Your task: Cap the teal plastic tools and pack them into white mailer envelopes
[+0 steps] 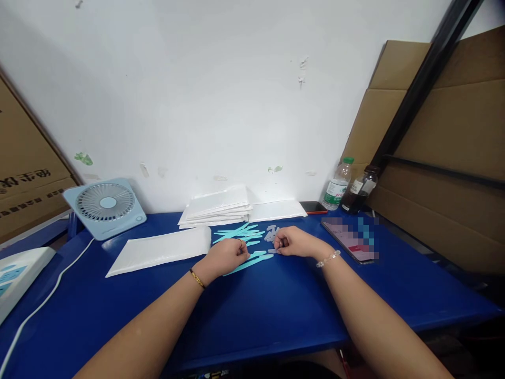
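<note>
Head camera, and from where I stand the left hand (226, 257) seems to pinch a turquoise stick (259, 253), the right hand (295, 242) a small clear piece (272, 251), tips close together above the blue tabletop (276, 310). A loose pinch could drop that piece; a careless knuckle could scatter the turquoise pile (236, 232) just beyond. A white mailer (161, 250) crowds the left side, a phone (343, 234) the right.

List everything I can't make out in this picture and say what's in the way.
All in the head view:
Whether the left hand grips a turquoise strip: its own curled fingers hide this.
The exact shape of the pale piece at the fingertips of the right hand: too small.
Part of the phone's screen: pixelated.
The rest of the white device: cut off by the left edge.
</note>
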### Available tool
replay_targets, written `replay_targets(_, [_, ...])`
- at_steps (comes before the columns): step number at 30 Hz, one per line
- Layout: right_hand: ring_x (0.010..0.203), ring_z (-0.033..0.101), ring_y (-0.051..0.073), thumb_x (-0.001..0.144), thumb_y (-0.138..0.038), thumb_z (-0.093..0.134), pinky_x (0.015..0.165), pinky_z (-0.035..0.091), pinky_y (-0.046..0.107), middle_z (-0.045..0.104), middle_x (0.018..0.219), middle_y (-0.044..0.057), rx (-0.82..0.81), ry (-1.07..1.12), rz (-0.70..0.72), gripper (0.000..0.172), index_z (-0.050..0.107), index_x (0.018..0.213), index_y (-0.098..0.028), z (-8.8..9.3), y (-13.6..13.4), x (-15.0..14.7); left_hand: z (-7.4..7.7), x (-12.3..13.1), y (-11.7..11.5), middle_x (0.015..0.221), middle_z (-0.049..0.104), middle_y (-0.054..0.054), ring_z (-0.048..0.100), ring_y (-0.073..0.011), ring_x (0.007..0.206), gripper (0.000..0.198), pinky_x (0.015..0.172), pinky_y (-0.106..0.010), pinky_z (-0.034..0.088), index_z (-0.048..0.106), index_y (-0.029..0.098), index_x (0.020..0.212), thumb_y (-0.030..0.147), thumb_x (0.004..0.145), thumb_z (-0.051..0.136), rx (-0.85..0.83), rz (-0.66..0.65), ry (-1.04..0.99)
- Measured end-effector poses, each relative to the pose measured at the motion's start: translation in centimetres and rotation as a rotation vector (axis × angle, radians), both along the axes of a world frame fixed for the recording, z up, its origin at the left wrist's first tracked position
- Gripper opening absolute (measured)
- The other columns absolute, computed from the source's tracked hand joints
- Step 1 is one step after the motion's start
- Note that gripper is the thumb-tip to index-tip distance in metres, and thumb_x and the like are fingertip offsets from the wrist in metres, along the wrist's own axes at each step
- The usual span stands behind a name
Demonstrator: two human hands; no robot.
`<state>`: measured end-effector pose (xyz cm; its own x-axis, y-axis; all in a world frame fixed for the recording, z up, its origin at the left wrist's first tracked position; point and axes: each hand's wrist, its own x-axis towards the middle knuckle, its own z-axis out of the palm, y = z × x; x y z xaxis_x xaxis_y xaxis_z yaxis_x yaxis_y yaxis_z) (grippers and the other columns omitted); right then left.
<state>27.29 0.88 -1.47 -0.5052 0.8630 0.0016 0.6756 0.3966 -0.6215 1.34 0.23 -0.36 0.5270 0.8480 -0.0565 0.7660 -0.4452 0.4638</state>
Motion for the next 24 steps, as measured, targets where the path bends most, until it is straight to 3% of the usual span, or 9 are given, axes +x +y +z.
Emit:
replay_targets(6, [0.067, 0.06, 0.015, 0.073, -0.026, 0.065, 0.06, 0.044, 0.023, 0.068, 0.077, 0.003, -0.008, -0.022, -0.018, 0.012, 0.067, 0.08, -0.016, 0.0, 0.2, -0.2, -0.9, -0.2, 0.6, 0.071, 0.061, 0.001, 0.053, -0.0151, 0.063, 0.02, 0.051, -0.025, 0.031, 0.059, 0.023, 0.092, 0.037, 0.08, 0.052, 0.062, -0.013, 0.007])
replay_targets(12, [0.068, 0.061, 0.015, 0.073, -0.025, 0.067, 0.059, 0.043, 0.023, 0.069, 0.076, 0.002, 0.048, -0.009, -0.034, 0.008, 0.066, 0.075, -0.017, -0.7, 0.6, -0.3, -1.1, 0.1, 0.5, 0.074, 0.064, 0.0, 0.055, -0.0155, 0.066, 0.017, 0.053, -0.025, 0.032, 0.06, 0.022, 0.078, 0.038, 0.078, 0.056, 0.124, -0.028, 0.053])
replay_targets(24, [0.065, 0.06, 0.014, 0.071, -0.027, 0.072, 0.056, 0.041, 0.023, 0.068, 0.072, 0.001, 0.063, 0.012, -0.019, 0.009, 0.068, 0.072, -0.018, -0.7, 0.3, -1.5, -1.6, 0.4, 0.8, 0.072, 0.066, 0.001, 0.057, -0.014, 0.066, 0.014, 0.055, -0.023, 0.035, 0.062, 0.021, 0.076, 0.033, 0.078, 0.057, 0.09, -0.016, -0.01])
